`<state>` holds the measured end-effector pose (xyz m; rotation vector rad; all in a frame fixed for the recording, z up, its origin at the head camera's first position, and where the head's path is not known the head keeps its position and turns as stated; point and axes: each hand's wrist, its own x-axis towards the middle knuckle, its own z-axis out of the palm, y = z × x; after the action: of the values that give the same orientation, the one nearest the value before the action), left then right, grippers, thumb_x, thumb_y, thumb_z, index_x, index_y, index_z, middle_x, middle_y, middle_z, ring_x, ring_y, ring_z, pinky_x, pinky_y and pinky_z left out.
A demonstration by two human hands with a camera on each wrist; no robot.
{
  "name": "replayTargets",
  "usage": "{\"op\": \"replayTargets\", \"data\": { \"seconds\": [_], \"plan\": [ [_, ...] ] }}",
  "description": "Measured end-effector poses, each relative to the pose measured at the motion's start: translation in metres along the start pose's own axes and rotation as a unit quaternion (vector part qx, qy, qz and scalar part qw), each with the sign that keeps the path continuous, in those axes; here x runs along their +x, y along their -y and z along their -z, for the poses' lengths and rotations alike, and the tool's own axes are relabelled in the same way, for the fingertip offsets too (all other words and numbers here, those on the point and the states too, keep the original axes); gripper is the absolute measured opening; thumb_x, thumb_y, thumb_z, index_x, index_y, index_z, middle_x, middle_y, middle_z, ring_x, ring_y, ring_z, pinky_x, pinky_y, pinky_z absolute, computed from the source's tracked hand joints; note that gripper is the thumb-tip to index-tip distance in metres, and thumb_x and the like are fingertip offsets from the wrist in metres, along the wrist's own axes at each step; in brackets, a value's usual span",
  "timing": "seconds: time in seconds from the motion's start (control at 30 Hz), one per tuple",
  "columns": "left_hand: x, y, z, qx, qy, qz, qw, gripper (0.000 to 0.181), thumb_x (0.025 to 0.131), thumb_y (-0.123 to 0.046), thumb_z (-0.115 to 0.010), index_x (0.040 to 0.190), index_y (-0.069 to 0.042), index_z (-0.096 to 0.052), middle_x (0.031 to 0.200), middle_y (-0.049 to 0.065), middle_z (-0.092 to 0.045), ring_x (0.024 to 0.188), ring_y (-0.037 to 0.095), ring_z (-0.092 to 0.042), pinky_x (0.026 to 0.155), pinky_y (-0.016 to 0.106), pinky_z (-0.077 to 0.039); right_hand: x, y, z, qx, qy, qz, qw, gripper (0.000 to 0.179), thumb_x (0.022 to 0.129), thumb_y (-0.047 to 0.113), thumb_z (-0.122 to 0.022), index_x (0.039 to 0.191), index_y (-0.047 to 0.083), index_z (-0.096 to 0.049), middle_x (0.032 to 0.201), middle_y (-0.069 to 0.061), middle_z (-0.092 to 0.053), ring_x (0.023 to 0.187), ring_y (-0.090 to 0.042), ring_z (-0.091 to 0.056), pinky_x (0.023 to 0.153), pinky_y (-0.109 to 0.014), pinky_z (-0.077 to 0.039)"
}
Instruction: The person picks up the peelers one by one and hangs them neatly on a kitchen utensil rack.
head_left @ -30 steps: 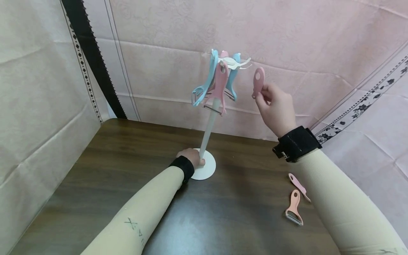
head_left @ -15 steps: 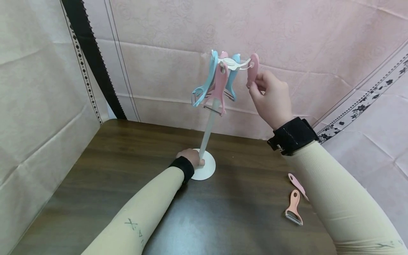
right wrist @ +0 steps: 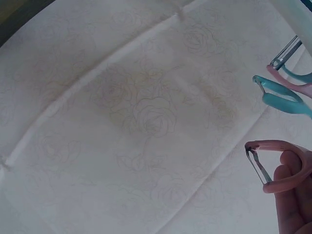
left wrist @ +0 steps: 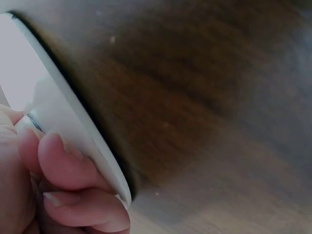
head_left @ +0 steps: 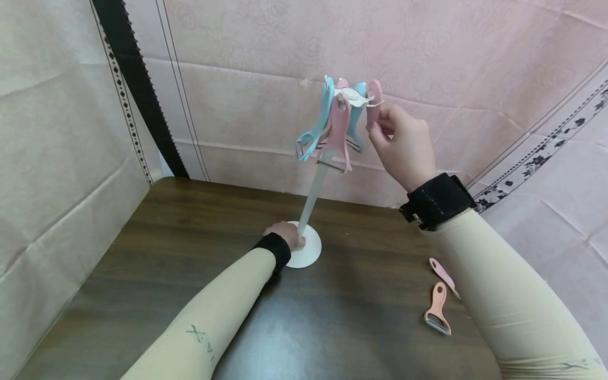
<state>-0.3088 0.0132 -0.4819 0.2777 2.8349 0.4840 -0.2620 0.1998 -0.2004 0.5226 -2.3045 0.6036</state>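
A white rotating stand has a pole (head_left: 312,198), a round base (head_left: 309,254) and a top with curved hooks (head_left: 353,96). Around the foot of the pole my left hand (head_left: 284,233) curls, its fingers against the base in the left wrist view. My right hand (head_left: 405,145) pinches a pink peeler (head_left: 372,117) low down, with the handle's hole at a hook tip; its blade end (right wrist: 285,186) faces the right wrist camera. On other hooks hang a blue peeler (head_left: 326,105), a pink peeler (head_left: 340,126), another blue peeler (head_left: 356,119) and a partly hidden pink one (head_left: 342,83).
Two peelers lie on the brown table (head_left: 214,274) at the right, beside my right forearm: an orange-pink one (head_left: 437,303) and a pink one (head_left: 443,275), partly covered by the sleeve. Patterned pale cloth (head_left: 237,121) hangs behind and at both sides.
My right hand has brought the pink peeler left, from apart from the stand to a hook. The stand's top has shifted right with its hanging peelers. My left hand has stayed at the base.
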Motion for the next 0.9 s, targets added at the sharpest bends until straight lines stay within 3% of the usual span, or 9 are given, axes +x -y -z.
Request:
{"op": "replayTargets", "data": {
  "seconds": [0.2, 0.47, 0.9],
  "plan": [
    [-0.003, 0.001, 0.002, -0.008, -0.011, -0.012, 0.9998, 0.043, 0.088, -0.049, -0.062, 0.093, -0.008, -0.071, 0.07, 0.004, -0.061, 0.066, 0.022, -0.058, 0.061, 0.038, -0.046, -0.002, -0.003, 0.0, -0.007, -0.003, 0.002, 1.0, 0.015, 0.094, 0.013, -0.057, 0.097, 0.001, -0.065, 0.094, -0.007, -0.073, 0.088, -0.017, -0.07, 0.076, -0.035, -0.052],
    [-0.006, 0.002, 0.0, 0.006, -0.032, -0.031, 0.999, 0.064, 0.092, -0.065, -0.041, 0.085, -0.011, -0.074, 0.067, 0.001, -0.06, 0.066, 0.02, -0.057, 0.059, 0.035, -0.046, -0.005, -0.007, -0.005, -0.03, 0.005, 0.006, 0.9995, 0.015, 0.093, 0.012, -0.057, 0.098, 0.001, -0.065, 0.097, -0.01, -0.073, 0.088, -0.019, -0.07, 0.076, -0.037, -0.052],
    [-0.013, -0.002, 0.005, -0.012, -0.032, -0.026, 0.9991, 0.052, 0.095, -0.05, -0.046, 0.08, -0.008, -0.073, 0.063, 0.002, -0.059, 0.064, 0.021, -0.057, 0.06, 0.036, -0.046, -0.011, -0.004, -0.009, -0.04, 0.002, 0.02, 0.999, 0.015, 0.094, 0.013, -0.057, 0.1, 0.001, -0.064, 0.098, -0.011, -0.072, 0.09, -0.02, -0.07, 0.075, -0.037, -0.052]
  ]
}}
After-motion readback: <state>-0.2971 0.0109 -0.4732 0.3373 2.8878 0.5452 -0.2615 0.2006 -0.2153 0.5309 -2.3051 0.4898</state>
